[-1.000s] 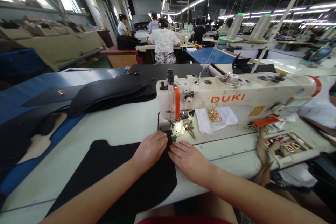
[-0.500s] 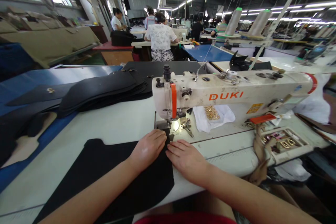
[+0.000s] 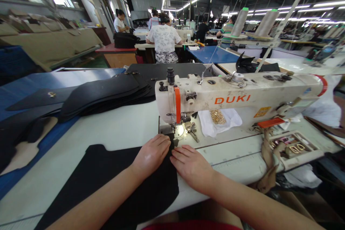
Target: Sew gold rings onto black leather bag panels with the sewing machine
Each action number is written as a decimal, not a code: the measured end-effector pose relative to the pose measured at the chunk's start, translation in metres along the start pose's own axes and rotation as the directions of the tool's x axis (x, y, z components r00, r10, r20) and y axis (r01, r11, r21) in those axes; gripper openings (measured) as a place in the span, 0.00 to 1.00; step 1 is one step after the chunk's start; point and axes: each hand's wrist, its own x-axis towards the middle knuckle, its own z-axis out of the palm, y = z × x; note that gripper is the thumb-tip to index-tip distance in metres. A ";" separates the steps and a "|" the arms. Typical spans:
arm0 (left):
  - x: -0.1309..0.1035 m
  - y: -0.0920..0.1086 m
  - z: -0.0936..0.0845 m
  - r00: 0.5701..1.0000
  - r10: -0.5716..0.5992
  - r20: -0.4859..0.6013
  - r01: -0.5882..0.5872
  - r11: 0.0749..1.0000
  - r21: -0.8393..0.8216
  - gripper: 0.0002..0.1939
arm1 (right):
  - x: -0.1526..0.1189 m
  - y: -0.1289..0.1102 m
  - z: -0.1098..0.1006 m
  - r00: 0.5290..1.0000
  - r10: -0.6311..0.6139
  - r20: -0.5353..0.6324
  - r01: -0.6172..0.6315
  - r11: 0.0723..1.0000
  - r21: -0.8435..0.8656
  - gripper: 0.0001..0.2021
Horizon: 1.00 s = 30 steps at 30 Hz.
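A large black fabric panel lies on the pale machine table, its narrow upper end at the presser foot of a white DUKI sewing machine. My left hand presses down on the panel just before the needle area, fingers together and curled at its edge. Close beside it, my right hand holds the panel's right edge with its fingertips, fingers held together. Both thumbs are hidden. The needle plate is lit, and a metal guide sits to its right.
Stacked black panels lie on the left. Behind the machine arm is a white bag with small gold pieces. A parts tray with buckles stands at right, brown straps beside it. Thread cones and several people are farther back.
The view has shifted very slightly. Both hands and the black panel keep nearly the same place at the presser foot.
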 end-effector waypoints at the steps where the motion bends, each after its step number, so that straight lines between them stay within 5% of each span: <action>1: 0.000 0.000 0.000 1.000 -0.005 0.001 0.005 1.000 -0.002 0.14 | 0.000 0.000 0.000 1.000 0.001 0.004 -0.001 1.000 0.005 0.13; 30: 0.003 0.002 -0.002 0.995 -0.099 -0.018 0.095 0.984 -0.149 0.10 | 0.005 0.002 0.001 1.000 0.022 0.003 -0.022 0.998 0.065 0.11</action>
